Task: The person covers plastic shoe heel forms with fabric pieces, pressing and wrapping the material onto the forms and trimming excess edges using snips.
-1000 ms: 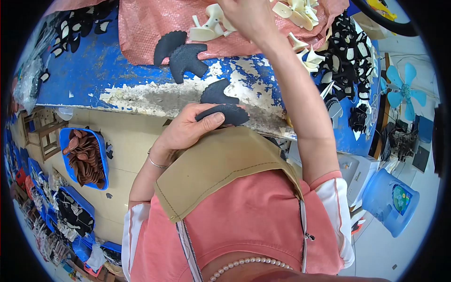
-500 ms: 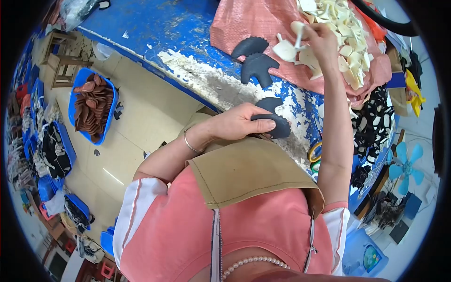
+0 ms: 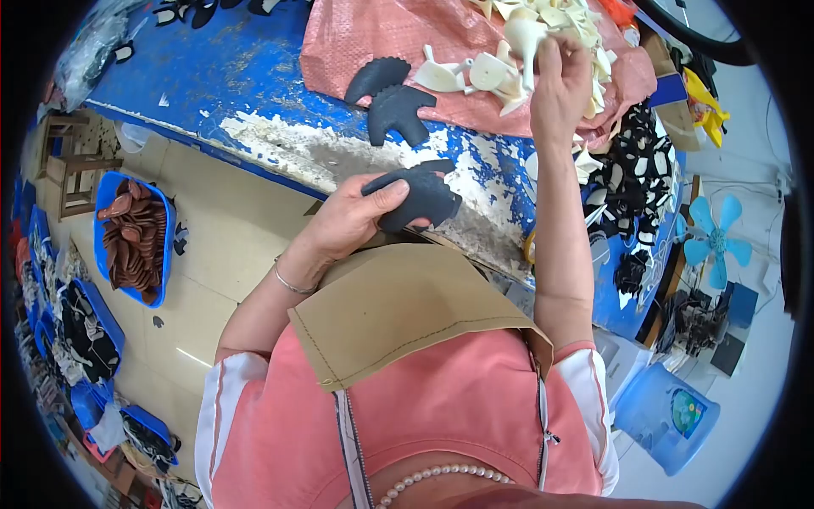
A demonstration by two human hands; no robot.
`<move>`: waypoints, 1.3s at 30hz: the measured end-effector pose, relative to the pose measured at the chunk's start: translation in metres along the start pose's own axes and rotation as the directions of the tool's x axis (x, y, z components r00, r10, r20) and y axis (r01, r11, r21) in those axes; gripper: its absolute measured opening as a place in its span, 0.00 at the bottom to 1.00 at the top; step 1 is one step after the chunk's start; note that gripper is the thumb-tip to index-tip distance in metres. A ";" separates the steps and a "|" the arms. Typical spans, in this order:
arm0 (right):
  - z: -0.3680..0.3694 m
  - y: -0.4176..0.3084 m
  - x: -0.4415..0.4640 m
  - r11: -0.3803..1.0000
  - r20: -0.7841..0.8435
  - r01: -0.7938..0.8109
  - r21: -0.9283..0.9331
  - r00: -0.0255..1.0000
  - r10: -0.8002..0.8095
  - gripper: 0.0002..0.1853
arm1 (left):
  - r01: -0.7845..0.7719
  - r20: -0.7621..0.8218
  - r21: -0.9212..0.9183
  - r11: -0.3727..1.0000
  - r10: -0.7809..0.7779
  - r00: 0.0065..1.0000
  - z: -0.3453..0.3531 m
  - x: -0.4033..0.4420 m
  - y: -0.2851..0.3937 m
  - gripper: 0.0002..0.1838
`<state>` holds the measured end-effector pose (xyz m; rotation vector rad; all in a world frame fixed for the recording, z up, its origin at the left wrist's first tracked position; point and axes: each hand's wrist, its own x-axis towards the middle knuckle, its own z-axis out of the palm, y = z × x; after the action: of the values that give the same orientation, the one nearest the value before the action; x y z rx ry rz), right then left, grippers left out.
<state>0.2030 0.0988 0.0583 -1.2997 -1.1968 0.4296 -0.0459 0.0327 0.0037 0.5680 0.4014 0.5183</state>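
Near the table's front edge, my left hand (image 3: 352, 216) is closed on a dark scalloped piece (image 3: 417, 199), thumb on top. Over the pink woven sack (image 3: 348, 42), my right hand (image 3: 561, 93) pinches a cream-coloured piece (image 3: 526, 36) with a narrow stem. Other cream pieces (image 3: 489, 73) lie on the sack just left of it, and more are heaped behind. Two dark pieces (image 3: 397, 114) lie partly overlapping at the sack's front edge, beyond my left hand. Another dark part pokes out behind the held piece; whether it is held too is unclear.
The blue table (image 3: 199, 76) has worn, peeling paint. Black and white pieces (image 3: 632, 170) are piled at its right side. A blue basket of brown pieces (image 3: 136, 242) stands on the floor at left, near a wooden stool (image 3: 78, 182). A blue fan (image 3: 716, 242) is at right.
The camera view has shifted. My right hand has raised the cream piece from among the others on the sack. My left hand has turned its dark piece, whose broad face now shows.
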 end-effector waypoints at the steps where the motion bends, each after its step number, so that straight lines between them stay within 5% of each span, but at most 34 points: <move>1: -0.005 -0.007 -0.011 1.000 0.002 -0.017 -0.022 1.000 0.017 0.09 | 0.000 0.012 0.003 1.000 0.000 1.000 0.001 -0.001 0.000 0.20; 4: -0.026 -0.011 -0.061 0.965 0.028 -0.255 -0.061 0.966 0.257 0.12 | -0.053 -0.051 -0.083 0.995 0.049 0.997 0.006 0.005 -0.002 0.21; 6: -0.034 -0.011 -0.094 0.798 0.050 -0.532 0.284 0.839 0.541 0.17 | -0.090 -0.112 -0.142 0.986 0.074 0.991 0.008 0.008 -0.006 0.22; 10: -0.046 -0.013 -0.135 0.545 0.217 -0.652 0.528 0.724 0.655 0.20 | -0.100 -0.118 -0.189 0.977 0.078 0.990 0.011 0.014 -0.013 0.23; 11: -0.048 -0.014 -0.144 0.442 0.284 -0.675 0.591 0.687 0.669 0.21 | -0.092 -0.114 -0.193 0.977 0.071 0.991 0.013 0.015 -0.015 0.24; 17: -0.039 -0.046 -0.152 0.519 0.153 -0.538 0.664 0.777 0.610 0.16 | -0.112 -0.131 -0.264 0.958 0.080 0.988 0.029 0.016 -0.026 0.24; 22: -0.046 -0.042 -0.148 0.317 0.431 -0.622 0.716 0.751 0.500 0.21 | -0.137 -0.130 -0.357 0.924 0.097 0.987 0.033 0.017 -0.027 0.22; 26: -0.036 -0.047 -0.149 0.552 0.274 -0.595 0.584 0.785 0.556 0.17 | -0.151 -0.126 -0.383 0.911 0.110 0.986 0.034 0.023 -0.032 0.22; 32: -0.037 -0.047 -0.150 0.655 0.207 -0.543 0.525 0.828 0.521 0.16 | -0.115 -0.124 -0.338 0.934 0.077 0.989 0.038 0.031 -0.035 0.21; 36: -0.022 -0.036 -0.157 0.876 -0.029 -0.231 0.423 0.963 0.268 0.18 | -0.125 -0.198 -0.219 0.968 0.082 0.977 0.044 0.032 -0.036 0.20; 39: -0.020 -0.034 -0.159 0.947 -0.026 -0.179 0.268 0.981 0.193 0.19 | -0.132 -0.202 -0.247 0.960 0.082 0.976 0.043 0.033 -0.038 0.19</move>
<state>0.1455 -0.0501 0.0235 -1.1871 -0.9402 0.6663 0.0151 0.0069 0.0074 0.2880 0.4770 0.7210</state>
